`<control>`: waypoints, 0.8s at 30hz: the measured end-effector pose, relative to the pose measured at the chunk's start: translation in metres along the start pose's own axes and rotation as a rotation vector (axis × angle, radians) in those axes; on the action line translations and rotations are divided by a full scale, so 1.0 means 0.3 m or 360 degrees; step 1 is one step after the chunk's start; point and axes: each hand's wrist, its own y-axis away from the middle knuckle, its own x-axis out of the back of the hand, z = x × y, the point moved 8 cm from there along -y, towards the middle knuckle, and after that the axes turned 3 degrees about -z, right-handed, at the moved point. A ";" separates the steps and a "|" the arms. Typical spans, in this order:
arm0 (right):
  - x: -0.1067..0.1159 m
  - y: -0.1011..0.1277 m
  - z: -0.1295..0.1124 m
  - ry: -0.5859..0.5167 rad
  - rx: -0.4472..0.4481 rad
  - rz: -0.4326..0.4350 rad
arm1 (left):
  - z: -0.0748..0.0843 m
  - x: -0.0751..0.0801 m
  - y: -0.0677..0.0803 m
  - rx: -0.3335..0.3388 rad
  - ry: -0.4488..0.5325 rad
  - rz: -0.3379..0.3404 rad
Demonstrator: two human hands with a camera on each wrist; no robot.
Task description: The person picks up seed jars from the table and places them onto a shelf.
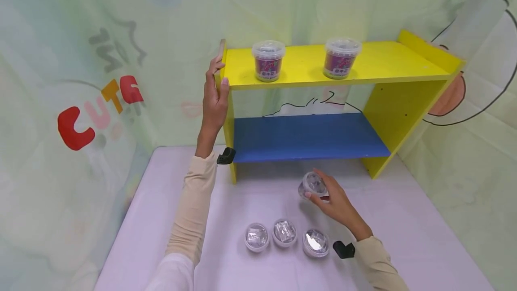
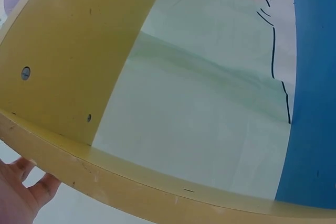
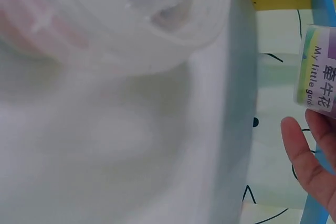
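Note:
My left hand [image 1: 217,77] grips the top left corner of a yellow shelf unit [image 1: 397,68], thumb on the front edge and fingers behind the side panel. In the left wrist view only fingertips [image 2: 31,184] show under the yellow panel [image 2: 79,51]. My right hand [image 1: 321,192] holds a small clear-lidded tub [image 1: 312,185] tilted just above the table, in front of the shelf. The right wrist view shows that tub's purple label [image 3: 321,72] above my fingers [image 3: 307,153]. Two matching tubs [image 1: 268,61] [image 1: 341,57] stand upright on the yellow top shelf.
Three more tubs [image 1: 256,237] [image 1: 284,232] [image 1: 316,242] stand in a row on the lilac table [image 1: 412,219] near me. The blue lower shelf [image 1: 307,136] carries nothing. Printed fabric walls close in on the left, back and right.

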 end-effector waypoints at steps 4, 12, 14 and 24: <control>-0.008 -0.006 -0.005 -0.0033 0.0009 0.0018 | -0.070 -0.007 -0.009 -0.0028 0.0007 0.0023; -0.027 -0.014 -0.014 -0.0041 -0.0012 -0.0007 | -0.114 -0.017 -0.025 -0.0096 -0.0002 0.0026; -0.026 -0.016 -0.017 -0.0029 -0.0012 -0.0006 | -0.111 -0.017 -0.024 -0.0105 0.0002 0.0024; 0.033 -0.024 -0.033 -0.0184 -0.0031 0.0010 | -0.017 0.007 -0.008 -0.0104 0.0010 0.0066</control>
